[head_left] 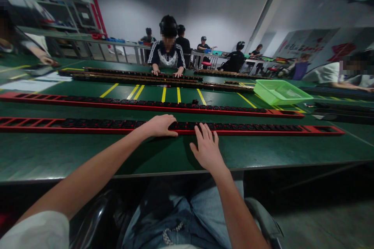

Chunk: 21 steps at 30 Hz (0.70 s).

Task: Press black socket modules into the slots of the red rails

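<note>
A long red slotted frame (29, 128) lies across the table before me, most of its slots filled with black square pieces (245, 127). My left hand (159, 125) straddles this frame near its middle, thumb along the near edge and fingers over the far side. Just right of it, my right hand (208, 148) rests its fingertips on the black pieces, fingers stretched and thumb apart. The fingers of my left hand partly cover the pieces beneath. Several slots at the frame's left end hold nothing.
Behind it lies a second red frame (288, 113) with similar black pieces. A light green basket (280, 92) stands at right on the green table (251, 153). Long dark strips (163, 81) lie farther back, where a co-worker (166, 52) sits opposite. Other people work around.
</note>
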Tool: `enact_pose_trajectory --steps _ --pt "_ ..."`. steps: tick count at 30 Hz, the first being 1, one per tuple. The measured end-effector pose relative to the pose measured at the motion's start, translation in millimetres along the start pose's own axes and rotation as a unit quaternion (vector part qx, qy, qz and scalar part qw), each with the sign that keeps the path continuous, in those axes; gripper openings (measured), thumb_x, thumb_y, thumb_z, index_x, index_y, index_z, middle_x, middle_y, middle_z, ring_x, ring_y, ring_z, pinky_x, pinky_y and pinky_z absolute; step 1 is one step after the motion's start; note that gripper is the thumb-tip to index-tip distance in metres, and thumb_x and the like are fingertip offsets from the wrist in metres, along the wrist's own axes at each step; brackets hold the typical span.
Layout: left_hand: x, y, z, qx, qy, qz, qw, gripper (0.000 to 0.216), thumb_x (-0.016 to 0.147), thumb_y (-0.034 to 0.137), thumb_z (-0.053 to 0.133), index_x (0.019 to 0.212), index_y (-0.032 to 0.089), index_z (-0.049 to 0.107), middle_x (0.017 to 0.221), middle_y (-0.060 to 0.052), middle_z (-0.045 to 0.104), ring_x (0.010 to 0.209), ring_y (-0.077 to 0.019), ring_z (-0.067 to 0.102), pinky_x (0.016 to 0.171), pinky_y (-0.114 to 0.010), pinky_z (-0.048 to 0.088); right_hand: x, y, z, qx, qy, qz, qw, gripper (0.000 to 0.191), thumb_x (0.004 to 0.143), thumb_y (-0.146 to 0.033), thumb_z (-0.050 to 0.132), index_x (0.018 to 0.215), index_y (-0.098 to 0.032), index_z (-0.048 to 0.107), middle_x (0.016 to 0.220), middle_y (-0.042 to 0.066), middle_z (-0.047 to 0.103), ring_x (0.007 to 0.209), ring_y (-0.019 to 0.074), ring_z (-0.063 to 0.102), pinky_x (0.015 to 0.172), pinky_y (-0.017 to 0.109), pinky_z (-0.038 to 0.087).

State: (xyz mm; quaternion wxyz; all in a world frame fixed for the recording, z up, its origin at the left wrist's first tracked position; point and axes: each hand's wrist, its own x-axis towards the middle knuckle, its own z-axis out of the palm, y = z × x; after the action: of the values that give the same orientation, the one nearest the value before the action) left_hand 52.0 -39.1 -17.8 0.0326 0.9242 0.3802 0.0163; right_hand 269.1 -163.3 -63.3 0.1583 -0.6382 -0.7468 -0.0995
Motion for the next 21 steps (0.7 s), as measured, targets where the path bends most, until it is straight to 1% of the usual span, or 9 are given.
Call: enact_pose_trajectory --steps 4,9,13,17,19,21 --pt "0.1 0.3 0.4 0.005 0.001 0.0 1.0 0.057 0.088 0.062 0.059 0.124 0.017 0.059 0.121 -0.011 0.063 0.115 -0.0282 0.06 0.089 -0.036 0.05 -0.1 0.4 0.3 0.001 0.004 0.0 1.0 0.064 0.098 -0.033 0.047 0.157 -0.013 0.033 0.164 0.015 0.03 0.152 0.0292 0.023 0.122 0.059 0.018" --pt "0.3 -0.9 0.7 0.002 -0.001 0.001 1.0 0.057 0.088 0.063 0.058 0.122 0.018 0.059 0.121 -0.01 0.063 0.114 -0.0283 0.06 0.089 -0.036 0.049 -0.3 0.5 0.9 0.001 0.008 0.004 1.0 0.061 0.097 -0.034 0.048 0.154 -0.013 0.038 0.164 0.015 0.03 0.153 0.0306 0.02 0.121 0.059 0.019" --pt "-4.6 -10.3 -4.8 -0.011 -0.031 -0.004 0.999 0.06 0.083 0.062 0.062 0.126 0.021 0.057 0.124 -0.01 0.062 0.116 -0.028 0.059 0.085 -0.035 0.049 -0.3 0.0 0.0 0.003 0.003 0.003 1.0 0.063 0.098 -0.034 0.048 0.156 -0.013 0.036 0.163 0.015 0.031 0.153 0.0303 0.022 0.122 0.059 0.018" --pt "-12.4 -25.7 -12.9 -0.012 -0.078 -0.044 0.996 0.061 0.077 0.063 0.067 0.119 0.02 0.059 0.122 -0.01 0.063 0.108 -0.028 0.061 0.082 -0.035 0.048 -0.2 -0.3 0.3 0.006 -0.001 0.006 1.0 0.063 0.098 -0.034 0.046 0.156 -0.013 0.035 0.163 0.015 0.031 0.153 0.0302 0.021 0.122 0.061 0.016" --pt "-14.8 -30.8 -14.9 -0.016 -0.08 -0.043 0.996 0.058 0.076 0.062 0.068 0.114 0.02 0.059 0.119 -0.009 0.064 0.104 -0.027 0.062 0.083 -0.035 0.047 -0.2 -0.1 1.0 0.009 -0.003 0.006 1.0 0.063 0.098 -0.034 0.046 0.156 -0.014 0.035 0.163 0.015 0.031 0.153 0.0301 0.02 0.122 0.06 0.015" --pt "-15.9 -32.5 -15.0 -0.015 -0.069 -0.031 0.997 0.054 0.077 0.061 0.067 0.111 0.02 0.06 0.116 -0.008 0.065 0.102 -0.026 0.062 0.082 -0.034 0.047 -0.2 0.3 1.7 0.011 -0.002 0.005 1.0 0.062 0.098 -0.035 0.045 0.156 -0.014 0.035 0.163 0.015 0.031 0.153 0.0299 0.02 0.122 0.06 0.015"
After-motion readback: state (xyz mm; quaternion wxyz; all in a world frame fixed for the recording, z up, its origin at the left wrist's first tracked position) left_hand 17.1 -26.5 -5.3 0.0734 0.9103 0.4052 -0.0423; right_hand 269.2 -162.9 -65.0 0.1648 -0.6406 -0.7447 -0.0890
